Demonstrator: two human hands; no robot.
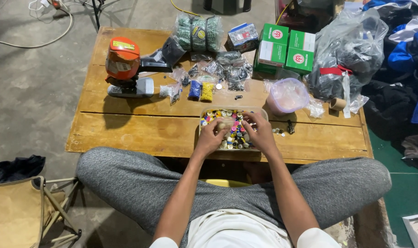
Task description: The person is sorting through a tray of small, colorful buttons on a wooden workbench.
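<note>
Both hands over clear tray of coloured buttons (233, 131) at near counter (140, 131) edge. Left hand (210, 137) fingers pinching pale button (225, 123); right hand (260, 132) fingers curled into buttons, grasp unclear.

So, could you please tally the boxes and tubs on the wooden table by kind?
Green cardboard boxes: 2
Blue box: 1
Clear tray of mixed buttons, under both hands: 1
Pink-tinted lidded tub: 1
Total: 5
</note>
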